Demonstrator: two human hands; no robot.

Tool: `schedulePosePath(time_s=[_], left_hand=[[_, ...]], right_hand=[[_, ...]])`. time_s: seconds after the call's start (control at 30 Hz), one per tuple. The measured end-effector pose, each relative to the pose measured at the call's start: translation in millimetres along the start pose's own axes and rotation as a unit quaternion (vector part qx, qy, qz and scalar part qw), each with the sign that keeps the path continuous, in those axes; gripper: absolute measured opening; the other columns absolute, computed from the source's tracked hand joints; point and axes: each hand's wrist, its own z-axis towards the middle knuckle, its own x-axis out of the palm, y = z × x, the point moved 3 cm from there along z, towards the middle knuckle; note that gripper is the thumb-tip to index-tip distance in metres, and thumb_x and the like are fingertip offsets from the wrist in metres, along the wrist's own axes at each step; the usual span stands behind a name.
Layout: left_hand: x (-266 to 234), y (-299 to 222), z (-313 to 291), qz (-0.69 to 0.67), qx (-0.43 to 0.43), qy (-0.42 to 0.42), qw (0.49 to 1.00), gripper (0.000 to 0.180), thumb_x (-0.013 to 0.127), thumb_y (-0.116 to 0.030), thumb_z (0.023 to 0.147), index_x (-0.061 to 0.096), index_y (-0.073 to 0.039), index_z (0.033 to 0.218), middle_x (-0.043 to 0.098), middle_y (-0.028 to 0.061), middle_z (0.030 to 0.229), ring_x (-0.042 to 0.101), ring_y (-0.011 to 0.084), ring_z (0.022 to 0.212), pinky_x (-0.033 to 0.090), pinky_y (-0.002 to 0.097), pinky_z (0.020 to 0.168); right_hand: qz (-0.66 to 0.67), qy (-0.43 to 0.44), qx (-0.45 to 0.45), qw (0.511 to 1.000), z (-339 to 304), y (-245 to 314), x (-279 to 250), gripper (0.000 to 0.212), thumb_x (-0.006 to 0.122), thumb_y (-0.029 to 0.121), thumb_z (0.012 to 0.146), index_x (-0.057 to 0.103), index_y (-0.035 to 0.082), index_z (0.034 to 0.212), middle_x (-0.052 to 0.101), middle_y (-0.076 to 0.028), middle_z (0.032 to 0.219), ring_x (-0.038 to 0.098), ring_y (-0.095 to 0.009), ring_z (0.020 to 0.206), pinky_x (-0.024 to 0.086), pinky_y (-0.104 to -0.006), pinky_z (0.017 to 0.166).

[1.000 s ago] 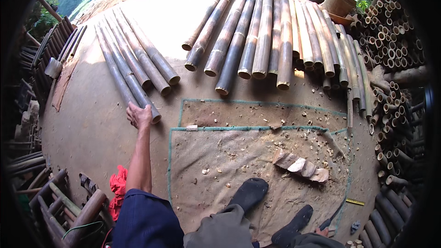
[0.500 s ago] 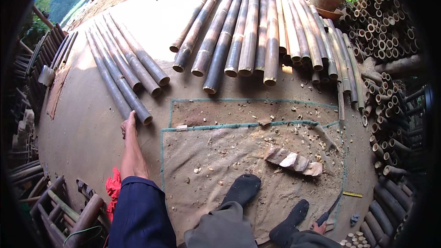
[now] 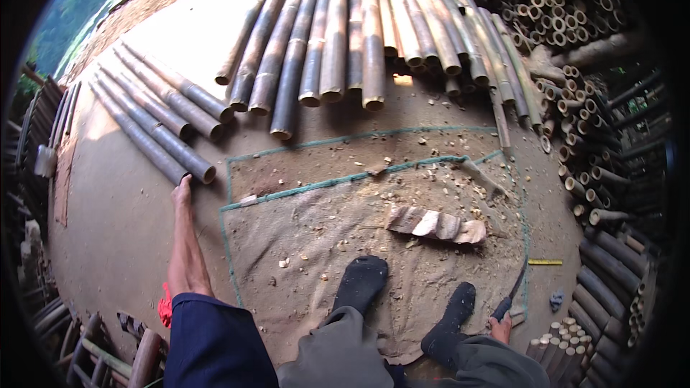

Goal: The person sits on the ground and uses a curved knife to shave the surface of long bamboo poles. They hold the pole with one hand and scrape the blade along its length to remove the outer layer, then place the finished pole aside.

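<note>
My left arm reaches forward on the left. At its end my left hand (image 3: 182, 188) has its fingers closed at the near end of the leftmost bamboo pole (image 3: 136, 132). Beside that pole lie several other dark bamboo poles (image 3: 188, 90) on the floor, their cut ends toward me. Low on the right, my right hand (image 3: 499, 328) is wrapped round the dark handle of a long knife (image 3: 514, 289), whose blade points away from me along the mat's edge. My sleeve and trouser leg partly hide both arms.
A sackcloth mat (image 3: 302, 233) with green edging, strewn with chips, lies under my socked feet (image 3: 361, 284). On it rests a notched wood block (image 3: 436, 224). A row of longer bamboo poles (image 3: 334, 50) spans the far side. Bamboo stacks (image 3: 557, 7) and a yellow ruler (image 3: 545, 262) are at right.
The view has shifted, so the scene sits further left and higher. My left hand stays at the pole's end. More of my right hand and the knife handle now shows.
</note>
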Motion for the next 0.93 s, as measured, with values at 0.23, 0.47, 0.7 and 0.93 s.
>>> schedulePosePath(time_s=[0.23, 0.47, 0.7, 0.93], left_hand=[[88.1, -27.5, -214.6, -0.031, 0.367, -0.016, 0.93, 0.053, 0.075, -0.03, 0.099, 0.063, -0.001, 0.142, 0.066, 0.0187, 0.127, 0.063, 0.0328, 0.119, 0.049, 0.0434, 0.105], [135.5, 25.3, -543.9, -0.129, 0.406, 0.612, 0.666, 0.031, 0.081, -0.015, 0.095, 0.072, -0.001, 0.12, 0.063, 0.0001, 0.081, 0.056, 0.0108, 0.068, 0.048, 0.0288, 0.065], [147.6, 5.9, -572.1, 0.071, 0.559, 0.505, 0.654, 0.034, 0.087, -0.019, 0.081, 0.071, -0.004, 0.106, 0.072, 0.0119, 0.085, 0.069, 0.0252, 0.077, 0.055, 0.0391, 0.073], [170.4, 10.0, -573.7, 0.144, 0.566, 0.455, 0.672, 0.03, 0.087, -0.024, 0.081, 0.07, -0.009, 0.101, 0.074, 0.0141, 0.084, 0.073, 0.0317, 0.076, 0.056, 0.0436, 0.072]], right_hand=[[-0.09, -0.061, 0.009, 0.994, -14.0, -1.7, -6.2, 0.103, 0.087, 0.035, 0.083, 0.035, 0.002, 0.165, 0.05, -0.029, 0.158, 0.048, -0.044, 0.147, 0.036, -0.0483, 0.126], [0.079, -0.01, -0.063, 0.995, -17.1, 90.4, 21.5, 0.094, 0.082, 0.043, 0.087, 0.039, 0.002, 0.161, 0.051, -0.028, 0.157, 0.049, -0.04, 0.148, 0.041, -0.0483, 0.121], [-0.014, -0.041, -0.202, 0.978, -20.8, 149.9, 50.7, 0.071, 0.077, 0.025, 0.087, 0.048, -0.003, 0.146, 0.065, -0.031, 0.133, 0.073, -0.046, 0.108, 0.058, -0.0568, 0.092], [-0.019, -0.101, -0.24, 0.965, -7.1, 156.1, 76.5, 0.075, 0.068, 0.021, 0.091, 0.037, -0.003, 0.155, 0.065, -0.031, 0.134, 0.073, -0.048, 0.108, 0.059, -0.0579, 0.088]])
